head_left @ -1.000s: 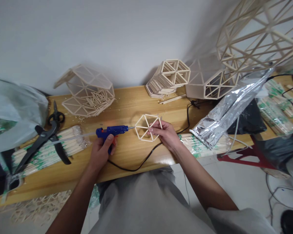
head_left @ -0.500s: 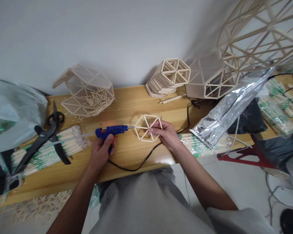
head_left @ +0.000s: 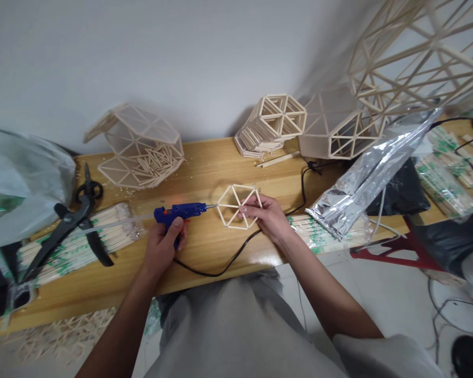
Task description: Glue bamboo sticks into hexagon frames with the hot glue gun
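Note:
A blue glue gun (head_left: 187,210) is held in my left hand (head_left: 162,247), fingers wrapped round its handle, with a clear glue stick out of its rear. Its metal nozzle meets the left corner of a hexagonal wooden stick frame (head_left: 229,206) with spokes. My right hand (head_left: 270,216) pinches that frame near its centre and right side, just above the table (head_left: 205,247). A black cord runs from the glue gun to the right, passing by my right hand.
Behind stand a stick basket (head_left: 142,147) with short sticks, a stack of hexagons (head_left: 276,123) and a large lattice (head_left: 421,63). Pruning shears (head_left: 71,226) lie on packed sticks (head_left: 118,226) at left. A silver bag (head_left: 362,173) lies at right, a plastic bag (head_left: 27,184) far left.

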Tool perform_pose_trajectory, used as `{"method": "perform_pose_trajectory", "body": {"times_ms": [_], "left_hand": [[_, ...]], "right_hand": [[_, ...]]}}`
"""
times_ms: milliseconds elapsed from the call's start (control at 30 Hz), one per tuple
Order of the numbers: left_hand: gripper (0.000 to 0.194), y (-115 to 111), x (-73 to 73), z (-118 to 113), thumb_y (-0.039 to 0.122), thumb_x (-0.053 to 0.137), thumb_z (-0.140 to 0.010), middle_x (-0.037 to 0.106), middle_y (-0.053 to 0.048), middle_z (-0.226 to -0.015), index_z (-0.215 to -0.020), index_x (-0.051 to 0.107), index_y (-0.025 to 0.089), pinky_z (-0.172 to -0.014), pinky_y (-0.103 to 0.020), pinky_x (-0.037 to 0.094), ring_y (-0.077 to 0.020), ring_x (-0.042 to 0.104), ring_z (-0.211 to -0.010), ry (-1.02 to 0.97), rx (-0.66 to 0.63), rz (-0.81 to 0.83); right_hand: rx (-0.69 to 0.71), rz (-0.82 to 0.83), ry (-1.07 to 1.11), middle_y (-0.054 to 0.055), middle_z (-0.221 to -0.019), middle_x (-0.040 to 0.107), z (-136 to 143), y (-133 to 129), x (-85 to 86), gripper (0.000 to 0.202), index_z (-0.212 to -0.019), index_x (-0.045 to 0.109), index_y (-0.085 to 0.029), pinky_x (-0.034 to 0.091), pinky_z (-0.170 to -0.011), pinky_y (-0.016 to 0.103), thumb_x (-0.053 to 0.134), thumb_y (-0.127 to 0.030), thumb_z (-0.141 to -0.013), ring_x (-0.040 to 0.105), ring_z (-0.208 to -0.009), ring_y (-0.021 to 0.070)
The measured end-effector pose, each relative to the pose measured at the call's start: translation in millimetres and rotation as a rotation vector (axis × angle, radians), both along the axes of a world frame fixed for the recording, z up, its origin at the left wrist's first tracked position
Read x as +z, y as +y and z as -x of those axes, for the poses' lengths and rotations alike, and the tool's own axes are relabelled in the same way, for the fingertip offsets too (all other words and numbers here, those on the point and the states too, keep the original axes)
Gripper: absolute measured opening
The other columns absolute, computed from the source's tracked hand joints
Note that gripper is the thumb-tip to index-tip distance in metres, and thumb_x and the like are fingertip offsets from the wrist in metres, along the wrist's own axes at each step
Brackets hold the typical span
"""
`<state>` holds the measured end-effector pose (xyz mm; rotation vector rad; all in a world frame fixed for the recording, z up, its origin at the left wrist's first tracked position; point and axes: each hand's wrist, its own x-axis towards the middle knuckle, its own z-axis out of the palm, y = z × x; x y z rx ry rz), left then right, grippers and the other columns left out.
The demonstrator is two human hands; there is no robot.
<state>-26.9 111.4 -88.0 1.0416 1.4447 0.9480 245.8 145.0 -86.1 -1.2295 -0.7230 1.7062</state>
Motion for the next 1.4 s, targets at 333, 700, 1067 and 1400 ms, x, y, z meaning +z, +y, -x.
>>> {"method": "perform_pose_trajectory", "body": {"times_ms": [333, 700, 1067, 1400], "left_hand": [[0.06, 1, 2.4, -2, 0.076, 0.067, -0.088, 0.055, 0.002, -0.052, -0.067, 0.066, 0.019, -0.043, -0.026, 0.032, -0.0094, 0.045, -0.04, -0.024, 0.014, -0.044], [0.06, 0, -1.1, 0, 0.075, 0.068, -0.088, 0.053, 0.002, -0.048, -0.067, 0.067, 0.019, -0.044, -0.025, 0.033, -0.0104, 0.046, -0.041, -0.017, -0.006, -0.036], [0.058, 0, 2.5, 1, 0.076, 0.067, -0.087, 0.056, 0.001, -0.052, -0.069, 0.067, 0.021, -0.041, -0.028, 0.03, -0.0105, 0.043, -0.039, -0.033, 0.007, -0.033], [0.056, 0, 0.1, -1, 0.073, 0.069, -0.088, 0.06, 0.001, -0.055, -0.07, 0.068, 0.02, -0.038, -0.026, 0.028, -0.0086, 0.043, -0.037, -0.091, 0.088, -0.069]], "right_hand": [[-0.002, 0.014, 0.025, 0.0, -0.072, 0.078, 0, 0, -2.0, 0.032, -0.075, 0.082, -0.022, 0.054, -0.07, 0.028, 0.103, -0.037, -0.055, 0.072, -0.067, 0.0161], [-0.011, 0.012, 0.022, 0.0, -0.072, 0.078, 0, 0, -1.2, 0.029, -0.073, 0.081, -0.022, 0.052, -0.069, 0.028, 0.102, -0.035, -0.057, 0.072, -0.067, 0.0159], [-0.045, 0.009, 0.041, -0.001, -0.076, 0.079, 1, 0, -4.1, 0.037, -0.079, 0.081, -0.022, 0.056, -0.073, 0.031, 0.104, -0.032, -0.052, 0.072, -0.068, 0.0165], [-0.049, -0.023, 0.019, -0.002, -0.076, 0.079, 1, -1, -11.2, 0.038, -0.084, 0.083, -0.024, 0.058, -0.079, 0.034, 0.105, -0.031, -0.053, 0.071, -0.07, 0.016]]}}
